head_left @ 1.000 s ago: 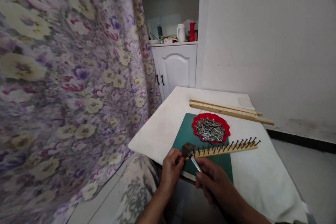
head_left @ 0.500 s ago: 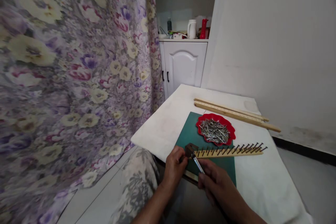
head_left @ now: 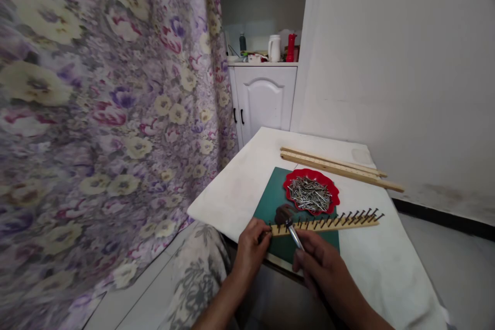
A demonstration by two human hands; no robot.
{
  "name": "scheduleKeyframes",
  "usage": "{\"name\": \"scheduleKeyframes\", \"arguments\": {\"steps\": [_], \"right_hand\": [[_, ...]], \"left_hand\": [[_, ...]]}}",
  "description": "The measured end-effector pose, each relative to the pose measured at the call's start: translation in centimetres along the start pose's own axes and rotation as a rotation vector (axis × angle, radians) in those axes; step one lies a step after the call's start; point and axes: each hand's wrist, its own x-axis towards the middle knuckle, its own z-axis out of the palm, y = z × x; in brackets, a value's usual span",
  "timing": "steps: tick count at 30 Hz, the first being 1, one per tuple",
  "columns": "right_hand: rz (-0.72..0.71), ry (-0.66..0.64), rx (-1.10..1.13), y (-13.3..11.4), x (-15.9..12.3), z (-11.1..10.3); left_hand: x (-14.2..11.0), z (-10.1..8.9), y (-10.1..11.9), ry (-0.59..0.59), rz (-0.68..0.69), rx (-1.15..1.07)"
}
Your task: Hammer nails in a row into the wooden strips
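Observation:
My right hand (head_left: 319, 258) is wrapped around the handle of a hammer (head_left: 296, 237), whose dark head is blurred just above a narrow wooden strip (head_left: 358, 224). Several nails (head_left: 348, 217) stand in the strip along its length, many of them tilted. At the strip's left end, my left hand (head_left: 249, 247) has its thumb and fingers pinched together around a nail; the fingers partly cover it. Under the strip lies a green mat (head_left: 266, 198). A red scalloped dish (head_left: 335, 197) full of loose nails (head_left: 309, 194) sits on the mat behind the strip.
Two longer wooden strips (head_left: 332, 164) lie at the back of the white-covered table (head_left: 232, 180). A flowered curtain (head_left: 116, 113) hangs at the left. Beyond the table are a white cabinet (head_left: 265, 95) and a bare wall (head_left: 367, 62).
The hammer head has lifted slightly away from the strip's left end, uncovering the nail by my left fingers. My view has turned a little, shifting everything leftward.

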Motion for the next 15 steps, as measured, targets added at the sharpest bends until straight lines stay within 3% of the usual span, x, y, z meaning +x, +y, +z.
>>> {"name": "scheduleKeyframes", "arguments": {"steps": [8, 12, 15], "right_hand": [[-0.058, 0.137, 0.122, -0.4, 0.4, -2.8], [-0.115, 0.296, 0.194, -1.5, 0.4, -5.6], [-0.215, 0.449, 0.261, -2.3, 0.4, -8.4]], "left_hand": [[0.6, -3.0, -0.5, -0.072, 0.007, 0.139], [3.5, -4.2, 1.1, -0.087, 0.038, 0.179], [7.1, -3.1, 3.6, -0.210, 0.143, 0.229]]}}
